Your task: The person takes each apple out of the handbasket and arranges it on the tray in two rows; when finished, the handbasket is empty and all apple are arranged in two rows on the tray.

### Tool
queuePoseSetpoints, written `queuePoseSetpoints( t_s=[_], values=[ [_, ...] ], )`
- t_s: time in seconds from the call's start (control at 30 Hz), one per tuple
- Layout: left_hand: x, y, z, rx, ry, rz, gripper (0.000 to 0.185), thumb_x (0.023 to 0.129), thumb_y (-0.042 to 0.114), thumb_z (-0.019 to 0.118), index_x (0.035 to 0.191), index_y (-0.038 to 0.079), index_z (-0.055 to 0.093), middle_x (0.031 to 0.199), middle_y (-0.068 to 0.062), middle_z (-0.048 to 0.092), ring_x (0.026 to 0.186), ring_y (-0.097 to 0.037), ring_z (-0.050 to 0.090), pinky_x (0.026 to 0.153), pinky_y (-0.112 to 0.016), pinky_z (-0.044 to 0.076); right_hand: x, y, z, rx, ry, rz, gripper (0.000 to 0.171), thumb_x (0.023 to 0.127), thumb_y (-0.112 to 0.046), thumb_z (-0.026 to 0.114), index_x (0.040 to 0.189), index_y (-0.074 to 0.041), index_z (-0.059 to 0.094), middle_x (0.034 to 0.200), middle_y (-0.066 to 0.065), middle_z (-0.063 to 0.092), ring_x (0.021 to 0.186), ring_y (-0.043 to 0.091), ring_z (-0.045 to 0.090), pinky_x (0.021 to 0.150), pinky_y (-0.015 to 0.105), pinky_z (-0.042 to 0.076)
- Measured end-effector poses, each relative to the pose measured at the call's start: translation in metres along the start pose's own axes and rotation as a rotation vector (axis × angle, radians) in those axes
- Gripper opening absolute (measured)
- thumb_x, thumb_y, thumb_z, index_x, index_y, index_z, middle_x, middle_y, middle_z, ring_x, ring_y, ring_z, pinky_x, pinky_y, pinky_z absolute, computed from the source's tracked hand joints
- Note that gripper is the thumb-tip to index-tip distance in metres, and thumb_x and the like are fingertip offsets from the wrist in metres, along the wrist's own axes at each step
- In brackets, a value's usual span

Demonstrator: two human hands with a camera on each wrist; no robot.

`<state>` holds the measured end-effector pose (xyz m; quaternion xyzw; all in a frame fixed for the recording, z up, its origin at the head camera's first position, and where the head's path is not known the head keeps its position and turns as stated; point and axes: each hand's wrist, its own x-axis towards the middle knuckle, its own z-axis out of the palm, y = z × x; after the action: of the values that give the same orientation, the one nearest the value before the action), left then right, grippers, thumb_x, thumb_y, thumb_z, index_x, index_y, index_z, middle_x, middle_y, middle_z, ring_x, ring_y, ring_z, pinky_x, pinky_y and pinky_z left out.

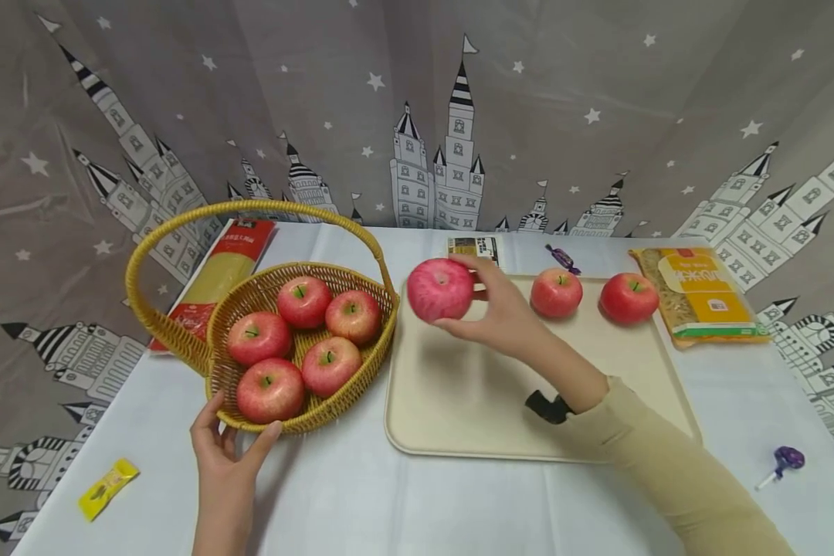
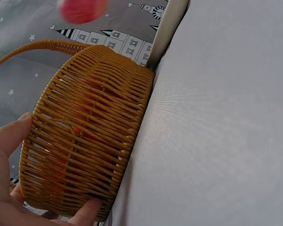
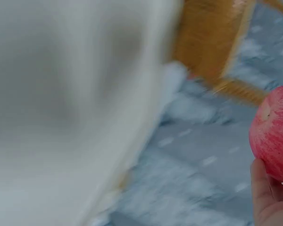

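Observation:
In the head view my right hand [image 1: 489,309] grips a pinkish-red apple [image 1: 441,289] above the left part of a cream tray [image 1: 445,425]. The same apple [image 3: 276,134] shows at the right edge of the right wrist view. My left hand [image 1: 232,455] holds the near rim of a yellow wicker basket [image 1: 340,401], thumb and fingers spread along it. Several red apples [image 1: 271,390] lie in the basket. Two more sit at the tray's far side, one apple [image 1: 556,293] in the middle and another apple [image 1: 628,298] at the right corner.
Behind the basket lies a red and yellow food packet [image 1: 225,262]. An orange packet [image 1: 702,293] is right of the tray. Small sweets lie around: a yellow one [image 1: 109,489], a purple one [image 1: 563,259], a lollipop [image 1: 785,461]. A small card-like packet [image 1: 474,249] is behind the tray.

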<state>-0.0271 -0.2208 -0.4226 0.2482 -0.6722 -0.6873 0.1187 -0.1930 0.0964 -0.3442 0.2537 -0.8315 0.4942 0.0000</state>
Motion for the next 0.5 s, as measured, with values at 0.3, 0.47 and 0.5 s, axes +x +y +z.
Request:
queuePoseSetpoints(
  t_s=[0.3,0.47,0.5],
  values=[
    [0.0,-0.001,0.0,0.003,0.01,0.005,0.085,0.087,0.004,0.071,0.148,0.028,0.016,0.155,0.001,0.008,0.139,-0.017,0.016,0.102,-0.015,0.034,0.002,0.079,-0.03,-0.112,0.02,0.32,0.091,0.073,-0.029,0.086,0.142,-0.005,0.033,0.136,0.015,0.045,0.12,0.031,0.048,0.094,0.046,0.049],
    [-0.001,0.0,0.0,0.01,0.005,-0.004,0.086,0.087,0.006,0.071,0.148,0.028,0.015,0.154,0.002,0.008,0.139,-0.017,0.015,0.103,-0.015,0.034,0.008,0.093,-0.03,-0.15,0.04,0.327,0.087,0.076,-0.025,0.084,0.14,0.0,0.031,0.137,0.02,0.042,0.124,0.034,0.045,0.1,0.049,0.044],
    [0.0,0.001,0.0,0.009,0.004,-0.004,0.086,0.087,0.006,0.071,0.148,0.029,0.015,0.154,0.002,0.007,0.139,-0.017,0.015,0.103,-0.015,0.033,0.009,0.095,-0.03,-0.16,0.044,0.325,0.086,0.077,-0.025,0.083,0.14,0.0,0.03,0.137,0.02,0.042,0.125,0.034,0.044,0.1,0.049,0.043]
  ],
)
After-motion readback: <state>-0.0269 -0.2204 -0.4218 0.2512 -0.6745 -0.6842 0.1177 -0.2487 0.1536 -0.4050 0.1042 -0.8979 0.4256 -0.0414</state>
